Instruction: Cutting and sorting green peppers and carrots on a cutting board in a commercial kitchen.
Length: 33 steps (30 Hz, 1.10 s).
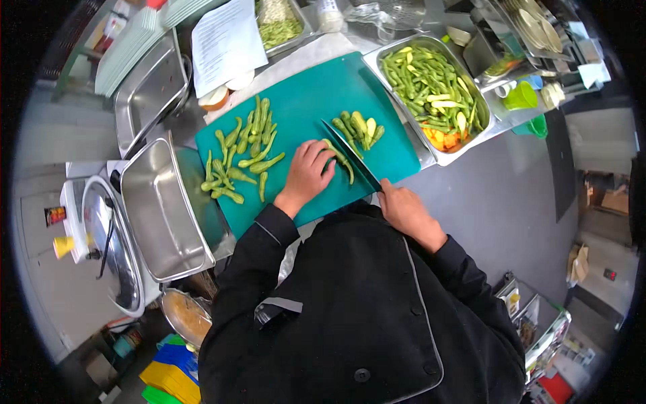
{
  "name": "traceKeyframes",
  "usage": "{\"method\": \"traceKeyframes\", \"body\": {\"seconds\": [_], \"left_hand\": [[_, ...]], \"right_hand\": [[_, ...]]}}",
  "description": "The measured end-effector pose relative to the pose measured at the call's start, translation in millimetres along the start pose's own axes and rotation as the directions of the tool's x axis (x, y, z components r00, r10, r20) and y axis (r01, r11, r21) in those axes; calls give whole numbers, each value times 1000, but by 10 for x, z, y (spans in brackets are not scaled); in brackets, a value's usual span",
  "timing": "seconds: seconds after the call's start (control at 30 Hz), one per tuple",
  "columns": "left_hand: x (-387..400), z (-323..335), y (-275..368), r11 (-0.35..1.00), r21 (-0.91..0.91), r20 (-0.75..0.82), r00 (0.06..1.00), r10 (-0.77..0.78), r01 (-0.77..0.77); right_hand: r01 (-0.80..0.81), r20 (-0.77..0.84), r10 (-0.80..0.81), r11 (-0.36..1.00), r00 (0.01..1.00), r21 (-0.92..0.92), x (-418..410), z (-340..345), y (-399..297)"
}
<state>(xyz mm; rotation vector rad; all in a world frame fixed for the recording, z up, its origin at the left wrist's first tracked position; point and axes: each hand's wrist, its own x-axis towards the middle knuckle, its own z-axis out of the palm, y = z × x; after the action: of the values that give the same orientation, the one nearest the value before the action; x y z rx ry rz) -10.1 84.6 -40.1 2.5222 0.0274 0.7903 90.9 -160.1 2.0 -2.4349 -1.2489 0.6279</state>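
My right hand point(408, 211) is closed around the handle of a kitchen knife point(356, 157), whose blade lies across the right part of a green cutting board point(323, 93). My left hand point(309, 169) rests on the board left of the blade, fingers curled near a slim green vegetable point(342, 160), perhaps a small squash; whether it grips the vegetable cannot be made out. Right of the blade sits a small group of green and yellowish pieces point(359, 127). Several whole green squash-like vegetables point(255, 126) with narrow necks are spread over the left of the board.
A steel pan point(429, 96) of green vegetables and orange pieces adjoins the board's right end. Left stand an empty deep steel pan point(161, 217) and another steel pan point(146, 91). Behind the board are a printed sheet point(227, 45) and a pan of shredded food point(280, 30).
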Motion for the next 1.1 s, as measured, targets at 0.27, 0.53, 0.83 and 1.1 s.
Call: {"method": "traceKeyframes", "body": {"seconds": [0.27,0.53,0.83,1.1], "left_hand": [[-37,8,-90,999,-31,1,999,-39,39],[-49,-7,-84,999,-15,8,999,-42,42],[-46,-18,-54,996,-39,4,997,-82,83],[368,-319,-589,891,254,-220,919,-326,377]], "right_hand": [[150,51,-146,984,988,-91,29,-432,-196],[145,139,-128,981,982,-126,210,-421,-314],[154,96,-147,985,985,-80,518,-110,-272],[4,-31,4,969,1000,247,347,-184,-212]]}}
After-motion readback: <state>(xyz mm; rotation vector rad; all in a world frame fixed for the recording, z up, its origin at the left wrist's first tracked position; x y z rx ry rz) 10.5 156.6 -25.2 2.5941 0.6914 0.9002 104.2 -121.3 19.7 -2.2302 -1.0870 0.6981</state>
